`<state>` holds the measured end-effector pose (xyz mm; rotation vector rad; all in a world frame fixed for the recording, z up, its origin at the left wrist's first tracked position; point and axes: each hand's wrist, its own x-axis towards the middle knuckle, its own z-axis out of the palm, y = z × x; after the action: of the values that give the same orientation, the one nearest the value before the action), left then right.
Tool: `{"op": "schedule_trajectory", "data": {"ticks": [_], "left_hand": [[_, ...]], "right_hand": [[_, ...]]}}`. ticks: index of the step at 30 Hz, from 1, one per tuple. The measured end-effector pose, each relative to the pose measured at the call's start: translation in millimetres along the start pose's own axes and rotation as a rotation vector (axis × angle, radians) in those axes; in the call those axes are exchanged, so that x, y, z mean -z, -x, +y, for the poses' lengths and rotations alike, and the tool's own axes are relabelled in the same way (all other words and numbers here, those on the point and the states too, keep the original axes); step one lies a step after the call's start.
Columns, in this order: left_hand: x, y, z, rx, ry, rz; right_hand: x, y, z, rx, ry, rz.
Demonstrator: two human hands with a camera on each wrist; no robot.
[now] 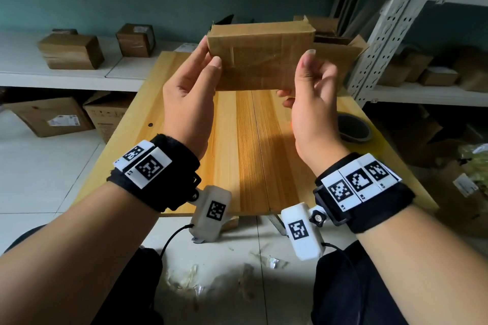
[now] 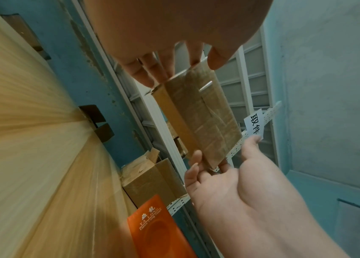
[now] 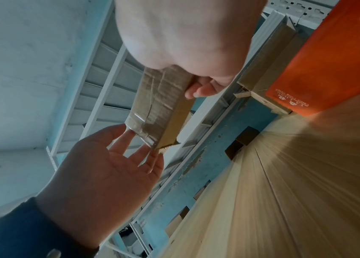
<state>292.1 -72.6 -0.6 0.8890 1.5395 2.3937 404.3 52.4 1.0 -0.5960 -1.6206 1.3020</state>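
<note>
Head view, itemised. Table [image 1: 237, 153]: wooden. Box [image 1: 260, 58]: taped carton, aloft over the far edge, long side level, touching only fingers. Handling, as judged: turn it slowly over the table, both ends supported, grip on edges since tape is slick. Left hand [image 1: 187, 97]: thumb on near face, fingers behind left end, pinching. Right hand [image 1: 313, 108]: fingers curled under lower right corner, thumb upright. Tape roll [image 1: 355, 129]: right edge.

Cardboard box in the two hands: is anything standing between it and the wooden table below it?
Nothing visible does. The left hand and right hand pinch the cardboard box by its ends above the wooden table, and the boards under it are bare. A tape roll lies at the table's right edge, off to the side.
</note>
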Motion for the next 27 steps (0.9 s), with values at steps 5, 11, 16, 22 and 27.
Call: {"op": "schedule_trajectory", "data": {"ticks": [5,11,16,22,27], "left_hand": [[6.2,-2.0,-8.9,-0.053,-0.075,-0.008],[14.9,-13.4,-11.3,-0.066,-0.042,0.152],[18.2,-17.7,-10.2,0.016,0.008,0.188],[17.7,-16.0,-10.4,0.045,-0.043,0.186],[15.7,-17.9,-9.7,0.078,-0.065,0.171]], "right_hand": [[3.6,-3.9,5.5,-0.008,0.097,-0.041],[11.2,-2.9,5.5,-0.054,0.291,-0.123],[10.7,-1.5,8.5,-0.002,0.355,-0.145],[7.8,0.4,10.3,0.039,0.415,-0.167],[3.9,1.5,10.6,-0.014,0.390,-0.174]]}}
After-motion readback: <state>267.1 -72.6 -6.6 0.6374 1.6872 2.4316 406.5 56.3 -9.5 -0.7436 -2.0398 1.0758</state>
